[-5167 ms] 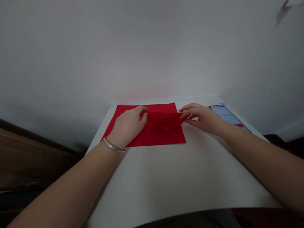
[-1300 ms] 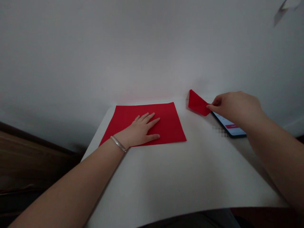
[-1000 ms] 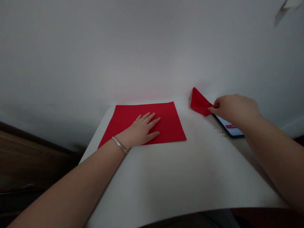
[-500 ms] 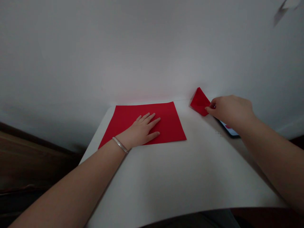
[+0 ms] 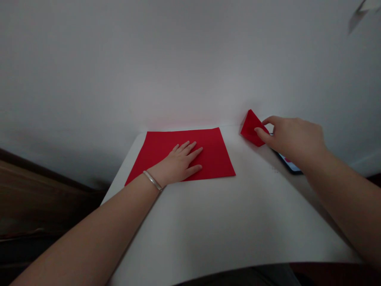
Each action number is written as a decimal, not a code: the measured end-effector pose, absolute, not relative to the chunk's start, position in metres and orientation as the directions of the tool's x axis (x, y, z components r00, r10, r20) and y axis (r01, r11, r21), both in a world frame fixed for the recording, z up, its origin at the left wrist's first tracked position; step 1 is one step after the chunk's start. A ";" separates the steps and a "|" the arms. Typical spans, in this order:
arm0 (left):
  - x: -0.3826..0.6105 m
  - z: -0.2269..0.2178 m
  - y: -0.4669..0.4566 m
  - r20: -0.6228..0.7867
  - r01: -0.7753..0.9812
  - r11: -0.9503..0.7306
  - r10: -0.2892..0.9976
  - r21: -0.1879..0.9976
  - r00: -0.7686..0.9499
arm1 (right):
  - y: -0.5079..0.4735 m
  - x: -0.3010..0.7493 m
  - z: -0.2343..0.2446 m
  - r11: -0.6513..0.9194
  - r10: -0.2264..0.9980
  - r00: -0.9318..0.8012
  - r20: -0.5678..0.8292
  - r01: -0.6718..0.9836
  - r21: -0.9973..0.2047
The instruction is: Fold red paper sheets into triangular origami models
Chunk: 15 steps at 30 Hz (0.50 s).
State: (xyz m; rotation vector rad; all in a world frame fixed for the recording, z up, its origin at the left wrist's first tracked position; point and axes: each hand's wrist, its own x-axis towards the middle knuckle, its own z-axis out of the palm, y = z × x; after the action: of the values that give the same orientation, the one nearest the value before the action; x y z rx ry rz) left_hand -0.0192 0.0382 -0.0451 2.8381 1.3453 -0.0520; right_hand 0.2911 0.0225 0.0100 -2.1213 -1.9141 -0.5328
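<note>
My left hand (image 5: pixel 180 163) lies flat on a sheet of red paper (image 5: pixel 160 145), fingers spread; a silver bangle is on that wrist. To the right, a small piece of folded red paper (image 5: pixel 251 128) stands propped with its point up by the wall. My right hand (image 5: pixel 294 135) has it between thumb and index finger, the thumb across its front face and the index fingertip at its upper right edge. The other right fingers are mostly hidden behind the hand. Partly under the right hand lies a phone (image 5: pixel 293 166) with its screen lit.
A white table (image 5: pixel 208 222) carries these things and meets a pale wall (image 5: pixel 184 63) at its far edge. Brown wood (image 5: pixel 38 198) shows beyond the left side. A blurred white object (image 5: pixel 370 4) is at the upper right.
The right thumb and index finger have parted from a tight pinch at the folded paper's corner and now straddle it, the thumb farther over its face. The left hand stays flat on the sheet.
</note>
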 end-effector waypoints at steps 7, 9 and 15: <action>-0.015 -0.036 0.046 -0.022 0.753 -0.658 0.753 -0.023 0.658 | 0.018 0.252 -0.002 0.647 0.736 -0.579 0.351 0.754 -0.111; -0.013 -0.032 0.051 -0.013 0.740 -0.673 0.740 -0.021 0.673 | 0.024 0.243 -0.008 0.731 0.675 -0.689 0.263 0.674 -0.110; -0.005 -0.025 0.053 0.005 0.719 -0.694 0.719 -0.026 0.695 | 0.031 0.235 -0.015 0.750 0.660 -0.738 0.136 0.658 -0.068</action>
State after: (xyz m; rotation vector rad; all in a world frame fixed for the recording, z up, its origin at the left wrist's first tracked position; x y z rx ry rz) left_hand -0.0054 0.0527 -0.0246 2.9153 1.2375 -0.0090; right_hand 0.2345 0.0306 -0.0152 -1.0604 -2.7958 0.0228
